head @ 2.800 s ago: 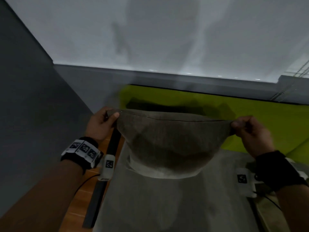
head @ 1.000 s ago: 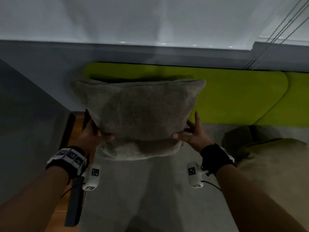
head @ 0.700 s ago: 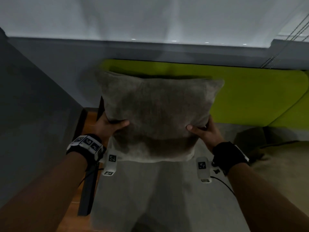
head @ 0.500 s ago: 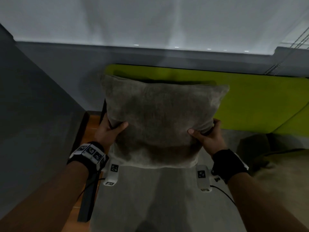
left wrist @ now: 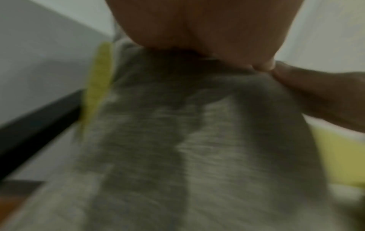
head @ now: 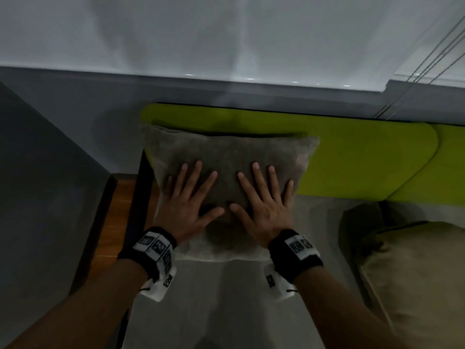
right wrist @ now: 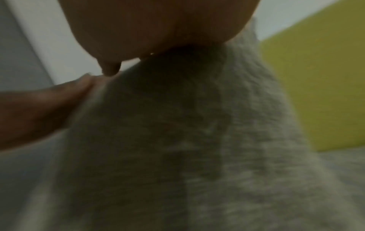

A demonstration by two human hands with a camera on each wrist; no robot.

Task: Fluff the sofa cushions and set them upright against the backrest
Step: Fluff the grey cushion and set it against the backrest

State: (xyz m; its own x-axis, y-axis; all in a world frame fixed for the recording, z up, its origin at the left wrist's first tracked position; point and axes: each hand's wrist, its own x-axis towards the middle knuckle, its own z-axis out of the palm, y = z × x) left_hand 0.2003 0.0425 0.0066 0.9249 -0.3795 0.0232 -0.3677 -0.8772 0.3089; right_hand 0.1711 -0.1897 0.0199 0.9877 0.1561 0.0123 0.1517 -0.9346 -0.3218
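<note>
Both hands lie flat on the front of the cushion [head: 226,157], fingers straight and spread wide, holding nothing: the left hand [head: 187,209] on the cushion's left half, the right hand [head: 264,206] on its right half, thumbs pointing inward with their tips near each other. In the wrist views the palms press into the grey fabric and each view catches the other hand's thumb at its edge. The cushion stands upright at the far left end of the seat [head: 226,298], its back against the green backrest [head: 352,157], its top edge just below the backrest's top. The seat is pale grey and stretches from the cushion toward the near edge of the view, between the arms. A second cushion [head: 415,278] lies on the seat at the right, well apart from the first, with bare seat between them. Left of the sofa runs a dark frame edge [head: 137,210], then a strip of wooden floor [head: 118,215], then a grey wall [head: 45,185] close by on the left. Behind the backrest a grey ledge [head: 226,91] runs across, with a white surface [head: 226,34] above it and thin cords [head: 427,59] hanging at the far right.
</note>
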